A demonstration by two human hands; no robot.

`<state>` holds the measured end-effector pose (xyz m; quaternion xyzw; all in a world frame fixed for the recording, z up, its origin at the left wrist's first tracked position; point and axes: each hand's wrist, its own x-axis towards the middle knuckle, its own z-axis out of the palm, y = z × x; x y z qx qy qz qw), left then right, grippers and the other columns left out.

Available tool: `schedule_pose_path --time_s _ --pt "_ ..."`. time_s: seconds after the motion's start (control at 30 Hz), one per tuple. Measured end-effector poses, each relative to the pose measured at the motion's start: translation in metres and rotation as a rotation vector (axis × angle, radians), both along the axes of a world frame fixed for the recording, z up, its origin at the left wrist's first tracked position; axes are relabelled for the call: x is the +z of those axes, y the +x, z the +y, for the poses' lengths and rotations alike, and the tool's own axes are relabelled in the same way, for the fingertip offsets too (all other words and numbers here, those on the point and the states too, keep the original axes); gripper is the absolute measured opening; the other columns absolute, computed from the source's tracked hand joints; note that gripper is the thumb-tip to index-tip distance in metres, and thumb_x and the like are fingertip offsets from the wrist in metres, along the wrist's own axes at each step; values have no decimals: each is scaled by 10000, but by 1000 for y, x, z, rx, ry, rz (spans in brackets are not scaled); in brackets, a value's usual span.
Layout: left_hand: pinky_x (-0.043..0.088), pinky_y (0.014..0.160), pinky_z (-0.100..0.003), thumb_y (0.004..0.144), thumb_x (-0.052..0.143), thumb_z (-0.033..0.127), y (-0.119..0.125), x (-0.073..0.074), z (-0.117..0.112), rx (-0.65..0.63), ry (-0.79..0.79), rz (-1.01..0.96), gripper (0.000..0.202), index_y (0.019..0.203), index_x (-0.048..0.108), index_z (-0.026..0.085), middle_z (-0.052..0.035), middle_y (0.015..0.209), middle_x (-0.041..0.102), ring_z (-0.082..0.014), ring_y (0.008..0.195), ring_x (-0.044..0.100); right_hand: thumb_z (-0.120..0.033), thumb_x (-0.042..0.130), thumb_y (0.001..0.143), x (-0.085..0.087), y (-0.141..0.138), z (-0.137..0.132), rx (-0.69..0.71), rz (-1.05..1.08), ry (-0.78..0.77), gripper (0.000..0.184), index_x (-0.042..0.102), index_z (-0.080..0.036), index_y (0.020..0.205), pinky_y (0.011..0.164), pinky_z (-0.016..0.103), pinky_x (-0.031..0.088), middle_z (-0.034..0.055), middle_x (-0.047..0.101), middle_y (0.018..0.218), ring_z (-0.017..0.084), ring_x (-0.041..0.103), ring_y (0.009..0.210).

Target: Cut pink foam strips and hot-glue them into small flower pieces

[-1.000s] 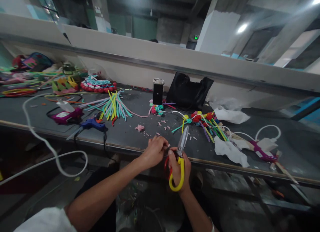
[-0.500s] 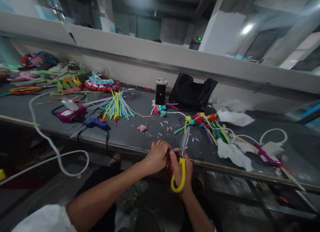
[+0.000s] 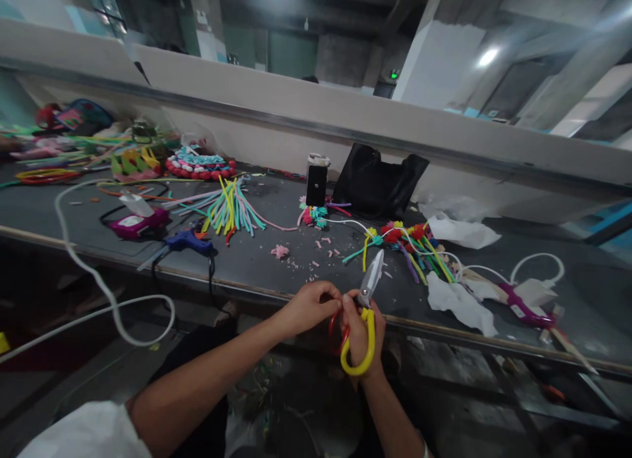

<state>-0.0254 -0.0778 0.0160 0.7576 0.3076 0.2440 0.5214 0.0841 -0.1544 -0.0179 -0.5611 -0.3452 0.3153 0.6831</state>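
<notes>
Behind the dark table point(image 3: 237, 267) runs a pale partition point(image 3: 276, 83), with a dim concrete hall beyond it. At the near edge of the table, the right hand point(image 3: 358, 331) is wrapped around the yellow and red scissors point(image 3: 368, 314), their blades pointing up and away from the person. Compared with half a second ago, the blades lean further to the right, and the left thumb shows more plainly, stretched out towards the right hand. The left hand point(image 3: 311, 305) has its thumb and forefinger brought close together, just at the right fingertips; whether anything is pinched there is too small to make out. I take this as fine finger work, with the scissors kept ready rather than cutting. Beyond the hands lie a crumpled pink piece point(image 3: 280, 251) and pink scraps point(image 3: 330, 253); left of these are a blue glue gun point(image 3: 190, 241) and a fan of fuzzy coloured sticks point(image 3: 230, 208)
</notes>
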Motion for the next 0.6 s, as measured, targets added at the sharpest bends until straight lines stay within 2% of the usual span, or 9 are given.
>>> schedule_pose_path --time_s 0.23,0.33,0.43,0.53,0.6 --pt "402 626 -231 742 641 345 -5 3 7 -93 -219 -130 204 750 634 142 2 668 615 -127 639 538 -456 667 806 4 -7 -2 22 151 19 308 582 -178 906 384 160 337 -97 432 483 60 379 394" --pt "379 634 -229 690 687 334 -6 8 8 -29 -325 -187 206 734 641 138 8 666 599 -112 630 509 -492 605 844 6 -11 -5 19 130 0 331 584 -176 940 397 176 373 -89 444 480 75 410 395" --pt "335 604 -220 686 689 318 -8 14 11 87 -403 -308 187 720 645 139 23 643 556 -93 602 448 -490 556 875 4 -14 -9 50 2 -53 341 582 -179 1013 424 200 422 -66 509 515 105 490 422" --pt "304 580 -221 705 676 303 -10 17 15 182 -406 -428 170 679 630 141 27 640 521 -85 589 402 -450 548 879 -1 -16 -11 96 -238 -110 311 605 -180 1023 449 222 450 -20 606 599 133 557 470" --pt "311 593 -223 710 676 293 -11 18 17 236 -399 -477 156 688 633 144 24 657 524 -87 605 409 -406 547 879 -3 -18 -11 100 -423 -108 259 629 -184 984 555 236 494 24 676 722 158 632 600"
